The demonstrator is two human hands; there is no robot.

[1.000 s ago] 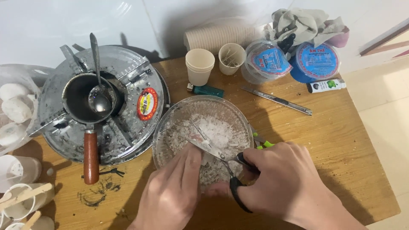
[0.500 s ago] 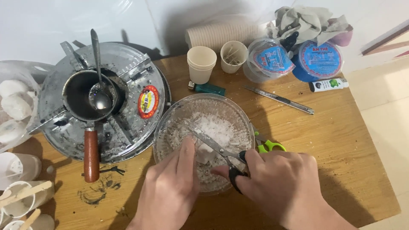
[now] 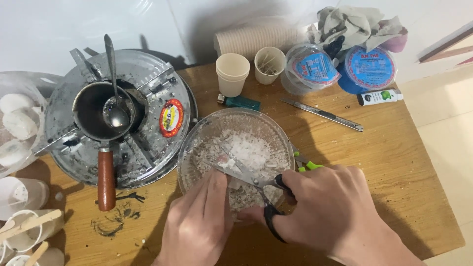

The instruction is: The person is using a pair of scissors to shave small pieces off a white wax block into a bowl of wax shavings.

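We see a clear glass bowl (image 3: 197,148) at the middle of the wooden table (image 3: 394,162), holding white crumbly flakes (image 3: 251,148). Our right hand (image 3: 335,212) is closed through the black handles of steel scissors (image 3: 241,172), whose blades stand parted over the flakes. Our left hand (image 3: 199,221) pinches a pale piece against the blades, fingers together. To the left, a dark metal ladle (image 3: 101,118) with a wooden handle cradles a spoon (image 3: 114,106). Paper cups (image 3: 232,73) stand behind the bowl.
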